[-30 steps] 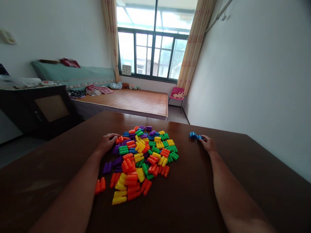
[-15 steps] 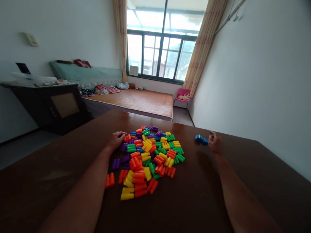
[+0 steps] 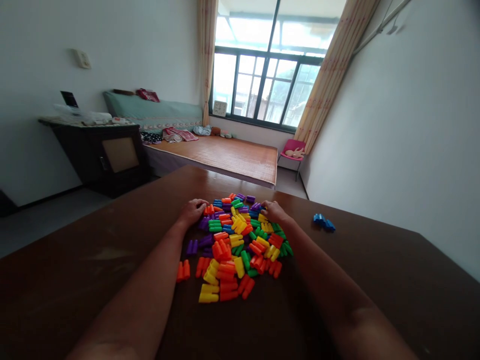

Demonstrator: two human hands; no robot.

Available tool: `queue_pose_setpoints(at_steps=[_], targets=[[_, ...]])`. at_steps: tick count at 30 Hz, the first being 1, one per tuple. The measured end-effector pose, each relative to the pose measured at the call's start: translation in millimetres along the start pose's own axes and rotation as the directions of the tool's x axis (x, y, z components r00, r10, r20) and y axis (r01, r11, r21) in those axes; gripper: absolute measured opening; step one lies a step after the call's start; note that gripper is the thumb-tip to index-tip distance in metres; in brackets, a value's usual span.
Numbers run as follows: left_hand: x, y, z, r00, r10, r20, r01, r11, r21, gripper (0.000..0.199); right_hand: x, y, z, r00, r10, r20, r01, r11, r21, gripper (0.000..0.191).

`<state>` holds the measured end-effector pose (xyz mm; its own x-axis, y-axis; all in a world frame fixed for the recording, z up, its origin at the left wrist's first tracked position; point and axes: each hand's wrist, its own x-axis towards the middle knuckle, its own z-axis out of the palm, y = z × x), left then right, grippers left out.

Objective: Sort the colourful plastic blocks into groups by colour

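Observation:
A loose pile of plastic building blocks (image 3: 226, 249), shaped like joined tubes in orange, yellow, green, purple and blue, lies on the dark table. My left hand (image 3: 195, 211) rests at the pile's far left edge, fingers loosely stretched out beside an orange block (image 3: 209, 209); it holds nothing that I can see. At the far right edge of the pile, the fingers of my right hand (image 3: 275, 212) close on a blue block (image 3: 262, 212), which they partly cover. Farther right, a small group of blue blocks (image 3: 324, 222) lies apart from the pile.
The brown table (image 3: 123, 240) has a shiny top. Beyond it are a bed with a woven mat (image 3: 232, 154), a dark cabinet (image 3: 90, 155) on the left and a pink chair (image 3: 292, 149) by the window.
My right hand has moved left from beside the separate blue blocks to the pile. My left hand stays at the pile's left edge. The camera view has turned slightly left.

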<state>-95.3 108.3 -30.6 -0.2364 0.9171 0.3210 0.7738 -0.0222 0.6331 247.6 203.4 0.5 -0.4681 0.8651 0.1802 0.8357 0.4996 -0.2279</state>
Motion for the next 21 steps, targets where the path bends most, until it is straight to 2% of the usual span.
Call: queue_pose_setpoints(at_steps=[3, 6, 8, 10, 11, 13, 15, 16, 17, 18, 19, 21], targets=[[-1, 2, -1.5, 1.000, 0.008, -0.004, -0.008, 1.000, 0.007, 0.035, -4, 0, -4, 1.000, -0.012, -0.026, 0.014, 0.995, 0.094, 0.027], [-1, 5, -3.4, 1.000, 0.004, 0.008, -0.004, 1.000, 0.005, 0.036, -22, 12, -18, 0.975, -0.048, -0.217, 0.095, 0.973, 0.210, 0.029], [-1, 5, -4.3, 1.000, -0.004, 0.014, 0.004, 1.000, 0.008, 0.036, -40, 38, -30, 0.932, 0.049, -0.360, 0.084, 0.935, 0.344, 0.035], [0, 4, -4.7, 1.000, -0.003, 0.015, 0.003, 1.000, 0.019, 0.037, -63, 80, -42, 0.850, 0.269, -0.454, -0.006, 0.865, 0.501, 0.043], [0, 3, -4.7, 1.000, 0.002, 0.014, -0.002, 1.000, 0.021, 0.037, -76, 106, -46, 0.781, 0.397, -0.483, -0.065, 0.819, 0.569, 0.047], [2, 1, -4.3, 1.000, 0.015, 0.013, -0.015, 1.000, 0.014, 0.037, -103, 159, -50, 0.610, 0.608, -0.509, -0.197, 0.738, 0.645, 0.049], [3, -1, -3.6, 1.000, 0.021, 0.014, -0.021, 1.000, 0.005, 0.038, -127, 203, -46, 0.462, 0.727, -0.507, -0.314, 0.669, 0.674, 0.050], [4, -3, -3.2, 1.000, 0.021, 0.015, -0.021, 1.000, 0.004, 0.038, -136, 220, -42, 0.405, 0.765, -0.501, -0.357, 0.636, 0.684, 0.050], [5, -4, -2.7, 1.000, 0.021, 0.016, -0.021, 1.000, 0.007, 0.039, -143, 232, -37, 0.369, 0.791, -0.488, -0.389, 0.608, 0.692, 0.049], [6, -6, -2.2, 1.000, 0.021, 0.018, -0.021, 1.000, 0.008, 0.039, -146, 239, -33, 0.352, 0.807, -0.475, -0.409, 0.589, 0.697, 0.048], [6, -7, -1.7, 1.000, 0.022, 0.021, -0.022, 1.000, 0.009, 0.040, -147, 243, -29, 0.353, 0.812, -0.464, -0.420, 0.581, 0.697, 0.048], [7, -10, -0.8, 0.999, 0.027, 0.023, -0.027, 1.000, 0.007, 0.041, -144, 241, -24, 0.393, 0.793, -0.466, -0.426, 0.606, 0.672, 0.048]])
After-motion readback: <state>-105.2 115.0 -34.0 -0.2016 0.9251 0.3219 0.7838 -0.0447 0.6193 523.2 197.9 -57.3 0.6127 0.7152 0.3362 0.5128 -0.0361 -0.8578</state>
